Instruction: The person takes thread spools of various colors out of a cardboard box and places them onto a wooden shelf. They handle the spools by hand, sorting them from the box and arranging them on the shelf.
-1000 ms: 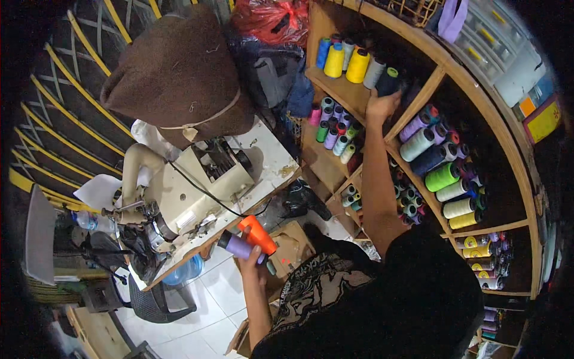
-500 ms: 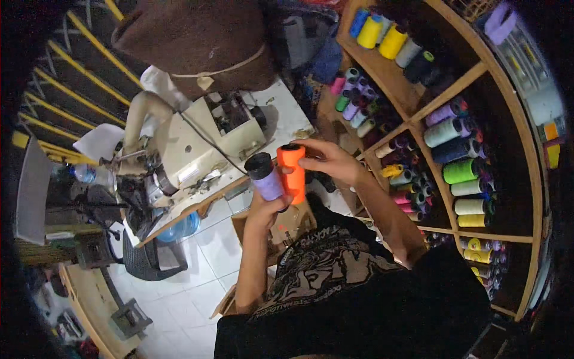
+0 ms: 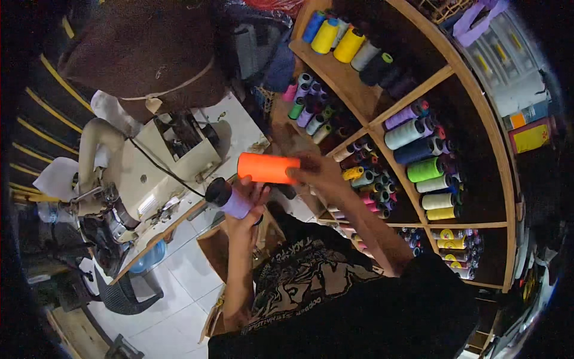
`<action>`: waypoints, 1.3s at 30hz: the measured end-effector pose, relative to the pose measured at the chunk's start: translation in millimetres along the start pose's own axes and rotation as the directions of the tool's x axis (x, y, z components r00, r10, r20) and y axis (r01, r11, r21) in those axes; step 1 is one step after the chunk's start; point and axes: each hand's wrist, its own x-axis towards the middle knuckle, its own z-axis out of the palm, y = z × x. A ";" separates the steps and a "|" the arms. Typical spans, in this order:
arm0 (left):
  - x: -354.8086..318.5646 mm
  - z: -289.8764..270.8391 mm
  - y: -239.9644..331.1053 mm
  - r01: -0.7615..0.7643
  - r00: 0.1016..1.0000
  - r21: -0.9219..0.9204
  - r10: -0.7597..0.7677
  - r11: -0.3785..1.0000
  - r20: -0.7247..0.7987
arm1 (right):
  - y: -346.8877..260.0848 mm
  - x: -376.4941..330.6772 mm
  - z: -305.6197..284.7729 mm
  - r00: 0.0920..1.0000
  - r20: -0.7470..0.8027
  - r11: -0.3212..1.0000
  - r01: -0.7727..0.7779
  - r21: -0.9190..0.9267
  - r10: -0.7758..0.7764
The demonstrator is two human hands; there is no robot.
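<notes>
My left hand (image 3: 244, 216) is closed around a lilac thread spool (image 3: 238, 204) with a black end, which tilts up to the left. Just above it, an orange thread spool (image 3: 266, 168) lies almost level in the air. My right hand (image 3: 317, 175) grips that spool by its right end, somewhat blurred by motion. The left fingertips come up close beneath the orange spool; whether they touch it I cannot tell. A cream sewing machine (image 3: 152, 158) on a white table (image 3: 239, 127) stands to the left of both hands.
Right of me curves a wooden shelf (image 3: 412, 106) whose compartments hold thread spools in many colours. Brown cloth (image 3: 137, 54) is heaped behind the machine. Below the hands is an open cardboard box (image 3: 213, 250); a dark chair (image 3: 128, 292) stands on the white tiled floor (image 3: 191, 275).
The orange spool has turned from upright to nearly level, and my right hand has shifted to its end. The lilac spool leans further left. The whole view has swung to the right.
</notes>
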 end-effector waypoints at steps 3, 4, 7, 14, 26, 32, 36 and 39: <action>9.5 -10.7 2.0 0.058 0.997 0.080 -0.062 0.995 0.050 | -27.6 20.8 -32.2 0.929 -0.212 0.938 0.251 -0.238 -0.302; 12.3 -9.5 3.7 0.101 0.988 0.186 -0.120 0.977 0.096 | -54.0 18.0 -39.5 0.899 -0.271 0.922 0.268 -0.280 -0.344; 17.8 -9.7 4.7 0.179 0.981 0.349 -0.193 0.920 0.005 | -84.5 39.1 -86.0 0.590 -0.349 0.609 0.323 -0.725 -0.728; 23.9 -26.0 3.2 0.207 0.965 0.383 -0.253 0.900 0.075 | -90.3 108.7 -130.9 0.207 -0.595 0.527 -0.302 -0.794 -0.777; 11.5 -37.2 30.0 0.109 0.979 0.572 -0.186 0.813 0.078 | -64.2 149.1 -181.6 0.121 -0.831 0.814 -0.167 -0.556 -0.542; 16.1 -39.4 25.4 0.115 0.992 0.657 -0.116 0.745 -0.043 | -48.4 148.6 -170.1 0.111 -0.832 0.839 0.092 -0.536 -0.543; 30.5 -14.2 31.5 -0.054 0.995 0.772 0.097 0.633 -0.010 | -42.9 126.0 -135.7 0.032 -0.612 0.570 -0.327 -0.754 -0.790; 55.3 -2.9 29.5 -0.138 0.988 0.626 0.154 0.768 0.028 | -23.7 105.9 -129.9 0.161 -0.515 0.474 -0.235 -0.848 -0.842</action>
